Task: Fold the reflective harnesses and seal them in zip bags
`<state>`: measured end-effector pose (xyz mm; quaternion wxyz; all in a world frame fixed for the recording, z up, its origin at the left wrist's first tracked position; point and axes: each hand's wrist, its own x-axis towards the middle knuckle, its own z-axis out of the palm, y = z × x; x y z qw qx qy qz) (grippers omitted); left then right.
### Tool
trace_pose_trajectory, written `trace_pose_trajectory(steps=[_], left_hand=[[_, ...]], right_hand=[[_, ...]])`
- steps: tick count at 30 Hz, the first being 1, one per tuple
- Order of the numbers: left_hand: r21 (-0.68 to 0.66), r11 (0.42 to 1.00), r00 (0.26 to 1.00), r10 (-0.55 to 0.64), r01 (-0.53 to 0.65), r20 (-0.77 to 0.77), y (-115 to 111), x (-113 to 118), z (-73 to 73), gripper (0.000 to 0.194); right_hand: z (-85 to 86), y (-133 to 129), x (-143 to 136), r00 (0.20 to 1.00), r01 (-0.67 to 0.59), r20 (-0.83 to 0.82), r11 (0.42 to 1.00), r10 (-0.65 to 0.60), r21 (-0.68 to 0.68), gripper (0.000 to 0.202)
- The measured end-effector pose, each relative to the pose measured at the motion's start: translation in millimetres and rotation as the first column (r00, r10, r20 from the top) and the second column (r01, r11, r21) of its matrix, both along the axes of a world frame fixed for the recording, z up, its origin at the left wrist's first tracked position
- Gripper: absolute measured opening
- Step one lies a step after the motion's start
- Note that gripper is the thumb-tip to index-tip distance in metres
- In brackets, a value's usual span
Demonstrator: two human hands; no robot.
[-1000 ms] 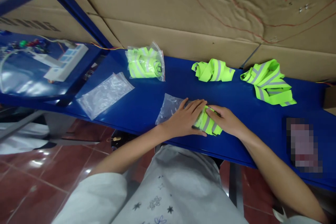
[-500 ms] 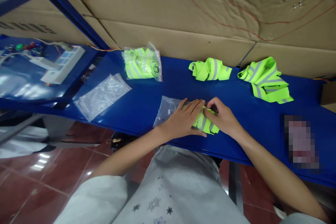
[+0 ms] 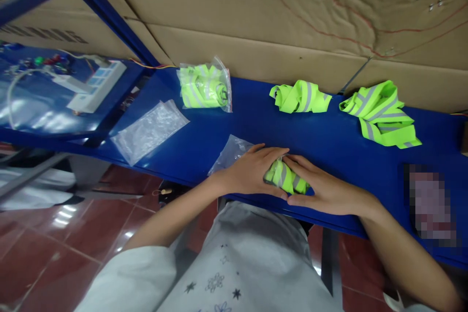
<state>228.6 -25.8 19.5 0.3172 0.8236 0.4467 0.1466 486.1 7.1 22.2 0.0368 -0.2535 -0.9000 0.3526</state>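
A clear plastic bag lies near the front edge of the blue table, its right end around a folded yellow-green reflective strap. My left hand is wrapped over the bag and the strap's left side. From the right, my right hand curves round the strap's other side, thumb and fingers against it. The fingertips of both hands nearly meet. How far the strap sits inside the bag is partly hidden by the hands.
A bagged strap and a flat clear bag lie left. Two loose straps, one bunched and one larger, lie at the back right. A blurred-out object is far right; a power strip far left.
My right hand has gone from pinching at the strap's top to cupping its right side, with the thumb lower down. The whole view has shifted slightly.
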Motion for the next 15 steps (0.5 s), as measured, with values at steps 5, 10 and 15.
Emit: trace_pose_trajectory(steps=[5,10,15], left_hand=[[-0.115,0.992,0.992,0.057,-0.044,0.113,-1,0,11.2,0.102],[-0.166,0.985,0.982,0.085,-0.056,0.171,0,10,21.9,0.085],[-0.382,0.923,0.987,0.027,0.036,0.158,5,17,38.4,0.065]], right_hand=[[2.3,-3,-9,0.993,0.107,-0.08,0.955,-0.088,0.275,0.064],[-13.1,-6,-24,0.962,0.217,-0.256,0.841,-0.097,0.495,0.075],[-16.3,-11,-31,0.9,0.288,-0.427,0.851,-0.085,0.439,0.063]])
